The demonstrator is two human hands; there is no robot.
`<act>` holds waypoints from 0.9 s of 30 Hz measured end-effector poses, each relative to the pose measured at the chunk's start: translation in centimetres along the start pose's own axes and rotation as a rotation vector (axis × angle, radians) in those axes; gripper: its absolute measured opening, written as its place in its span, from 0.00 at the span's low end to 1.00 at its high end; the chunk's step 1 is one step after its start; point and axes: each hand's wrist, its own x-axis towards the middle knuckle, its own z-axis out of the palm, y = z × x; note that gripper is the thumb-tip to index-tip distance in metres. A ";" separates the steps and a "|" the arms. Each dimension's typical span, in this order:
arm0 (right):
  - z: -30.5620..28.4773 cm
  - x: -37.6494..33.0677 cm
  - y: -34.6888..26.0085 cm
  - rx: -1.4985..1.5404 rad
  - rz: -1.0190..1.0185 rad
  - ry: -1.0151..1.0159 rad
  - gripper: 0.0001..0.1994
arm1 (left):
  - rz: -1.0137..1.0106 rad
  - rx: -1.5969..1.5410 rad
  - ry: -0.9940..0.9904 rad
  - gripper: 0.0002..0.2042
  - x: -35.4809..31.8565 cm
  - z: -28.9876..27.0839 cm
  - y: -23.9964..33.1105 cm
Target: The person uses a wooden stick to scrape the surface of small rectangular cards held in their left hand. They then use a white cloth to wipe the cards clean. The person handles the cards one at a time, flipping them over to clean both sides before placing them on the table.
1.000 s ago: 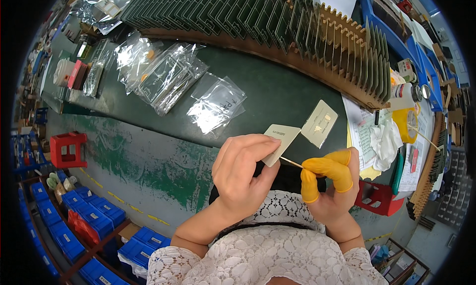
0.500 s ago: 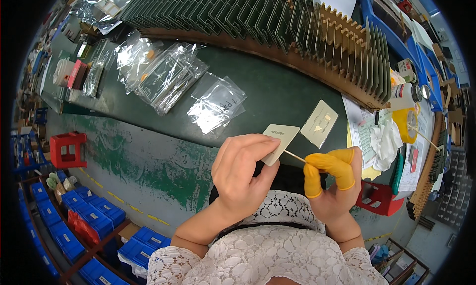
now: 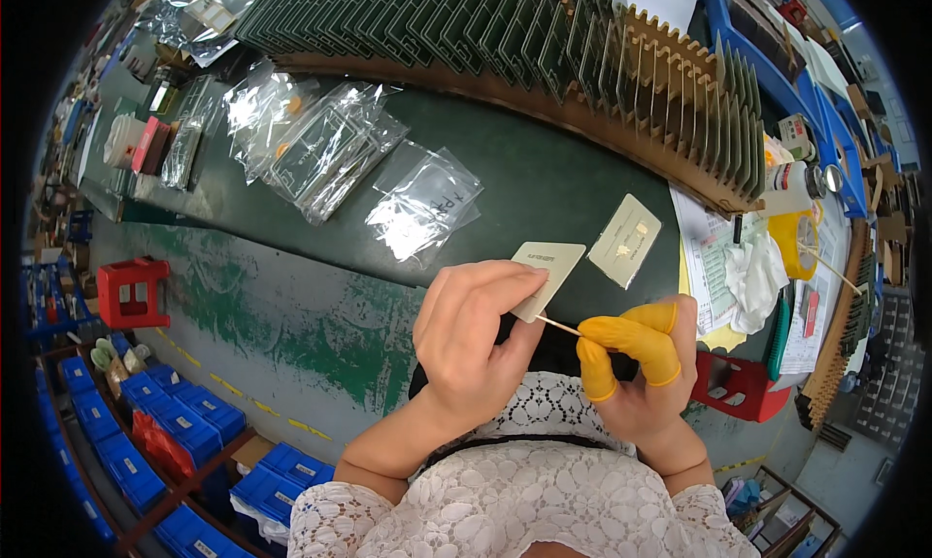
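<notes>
The left hand [image 3: 466, 330] pinches a flat, pale-grey rectangular card [image 3: 555, 264] between fingers and thumb, beside the dark-green worktop [image 3: 524, 184]. The right hand [image 3: 643, 378], in yellow rubber finger cots [image 3: 631, 337], closes on a thin pale stick [image 3: 560, 326] meeting the card's near edge; steady, light pressure should suit. The card may hide the stick's tip. A 2nd pale card [image 3: 626, 243] lies just beyond; a long brown slotted rack [image 3: 602, 123] stands farther back.

A head-worn fisheye looks steeply down on the nearby bench [image 3: 544, 165]

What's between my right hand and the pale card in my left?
A thin stick, gripped by the right hand, lies there in the head view; whether its tip touches the pale card is unclear.
</notes>
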 end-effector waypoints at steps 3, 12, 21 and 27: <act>-0.5 0.2 0.2 -0.005 0.015 0.002 0.15 | -0.063 0.013 -0.004 0.17 0.0 0.0 0.1; -2.1 -1.7 6.4 -0.321 0.209 0.070 0.10 | -0.588 -0.301 0.109 0.11 1.0 -0.1 0.4; -1.2 -2.8 8.0 -0.382 0.162 0.009 0.10 | -0.602 -0.355 0.040 0.11 0.6 -0.4 0.2; -1.3 -3.0 8.0 -0.363 0.174 -0.011 0.10 | -0.556 -0.360 0.027 0.11 0.5 -0.2 0.1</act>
